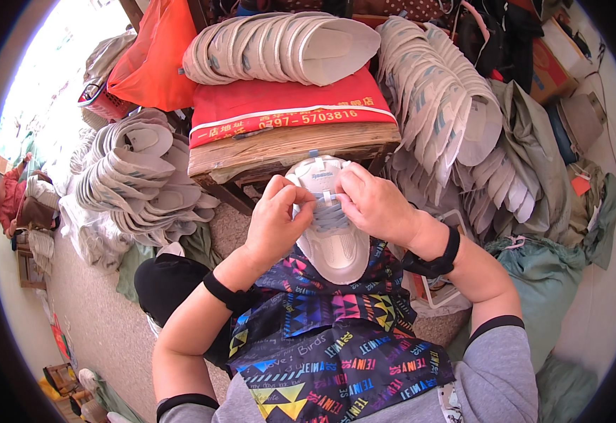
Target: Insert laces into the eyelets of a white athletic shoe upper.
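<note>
A white shoe upper (334, 250) with blue-grey lacing (330, 213) across its middle rests toe toward me above my lap, its tongue end near the wooden table edge. My left hand (281, 215) is closed in a pinch at the left side of the lacing; whatever lies between its fingertips is too small to make out. On the other side, my right hand (377, 203) has its thumb and fingers closed on the upper's edge beside the lace holes. Both wrists wear black bands.
Ahead stands a wooden table (290, 156) with a red cloth (279, 106) and a row of nested uppers (251, 49). More stacked uppers lie left (128, 166) and right (438, 99). A green sack (540, 282) sits at my right, a black rounded object (170, 289) at my left.
</note>
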Tool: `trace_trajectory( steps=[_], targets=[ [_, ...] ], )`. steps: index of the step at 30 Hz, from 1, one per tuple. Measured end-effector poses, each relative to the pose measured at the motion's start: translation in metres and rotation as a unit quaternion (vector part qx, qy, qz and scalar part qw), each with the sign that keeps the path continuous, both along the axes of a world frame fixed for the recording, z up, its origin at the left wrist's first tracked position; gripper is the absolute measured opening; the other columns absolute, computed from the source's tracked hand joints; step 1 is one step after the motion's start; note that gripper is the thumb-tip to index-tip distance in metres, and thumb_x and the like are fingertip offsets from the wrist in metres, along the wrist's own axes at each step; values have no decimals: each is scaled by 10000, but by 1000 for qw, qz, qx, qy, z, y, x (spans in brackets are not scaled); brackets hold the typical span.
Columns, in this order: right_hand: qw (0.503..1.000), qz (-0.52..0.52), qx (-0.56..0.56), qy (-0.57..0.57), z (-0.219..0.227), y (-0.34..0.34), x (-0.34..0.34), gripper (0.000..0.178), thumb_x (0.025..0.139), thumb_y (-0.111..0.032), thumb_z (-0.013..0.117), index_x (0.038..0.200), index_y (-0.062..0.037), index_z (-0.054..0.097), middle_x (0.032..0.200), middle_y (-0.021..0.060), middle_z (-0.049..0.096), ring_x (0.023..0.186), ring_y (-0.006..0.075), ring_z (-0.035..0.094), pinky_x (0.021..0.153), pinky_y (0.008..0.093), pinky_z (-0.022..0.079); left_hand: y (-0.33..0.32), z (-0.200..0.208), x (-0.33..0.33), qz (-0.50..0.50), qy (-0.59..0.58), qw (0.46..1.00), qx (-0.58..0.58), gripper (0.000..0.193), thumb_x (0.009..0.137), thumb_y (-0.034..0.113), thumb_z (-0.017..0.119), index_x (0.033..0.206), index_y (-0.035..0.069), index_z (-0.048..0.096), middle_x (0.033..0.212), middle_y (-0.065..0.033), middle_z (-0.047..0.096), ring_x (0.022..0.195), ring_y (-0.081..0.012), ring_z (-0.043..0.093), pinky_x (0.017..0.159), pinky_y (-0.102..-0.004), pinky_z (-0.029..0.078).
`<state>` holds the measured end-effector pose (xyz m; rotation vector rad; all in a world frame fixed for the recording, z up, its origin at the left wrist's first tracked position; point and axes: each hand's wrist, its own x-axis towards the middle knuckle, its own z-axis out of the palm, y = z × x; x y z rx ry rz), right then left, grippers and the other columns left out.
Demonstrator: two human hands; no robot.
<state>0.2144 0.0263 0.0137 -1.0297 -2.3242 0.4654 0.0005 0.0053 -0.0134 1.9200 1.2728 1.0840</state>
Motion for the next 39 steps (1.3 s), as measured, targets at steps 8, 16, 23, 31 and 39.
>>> trace_trajectory(
  steps=[8, 16, 23, 31, 39],
  targets=[
    [999, 37, 34, -15, 1, 1, 2, 201, 855, -125, 625, 1020, -47, 540, 870, 138, 587, 781, 338, 634, 673, 425, 528, 4, 3, 1, -14, 31, 999, -31, 76, 852, 69, 671, 869, -5, 671, 842, -65, 531, 671, -147, 536, 579, -283, 443],
    [999, -11, -43, -8, -1, 0, 3, 146, 849, -180, 664, 876, -44, 618, 729, 106, 593, 705, 304, 626, 637, 393, 503, 8, 17, 15, 17, 186, 975, -120, 274, 923, 249, 603, 815, 0, 635, 859, -174, 590, 788, -371, 611, 702, -448, 485],
    [888, -85, -421, 164, 2, 14, 25, 309, 964, -272, 600, 766, -38, 641, 713, -56, 559, 703, 38, 470, 668, 221, 398, -1, -4, 6, 64, -57, 992, -94, 138, 858, 143, 700, 858, 30, 621, 837, -112, 550, 725, -263, 613, 627, -372, 485],
    [860, -66, -469, 190, 0, 11, 20, 390, 990, -360, 569, 753, -60, 644, 690, -61, 535, 669, 40, 447, 596, 232, 378, 1, 5, 6, -9, 98, 988, 118, 124, 780, 47, 738, 883, 50, 668, 817, -65, 534, 656, -195, 552, 586, -312, 470],
    [996, 13, -52, 66, -6, -4, 5, 180, 901, -195, 600, 1002, -75, 688, 901, 52, 656, 756, 181, 632, 683, 314, 513, 7, 5, 3, -27, 64, 997, -15, 65, 748, 43, 693, 800, 30, 656, 785, -77, 533, 645, -205, 555, 590, -319, 467]
  ],
)
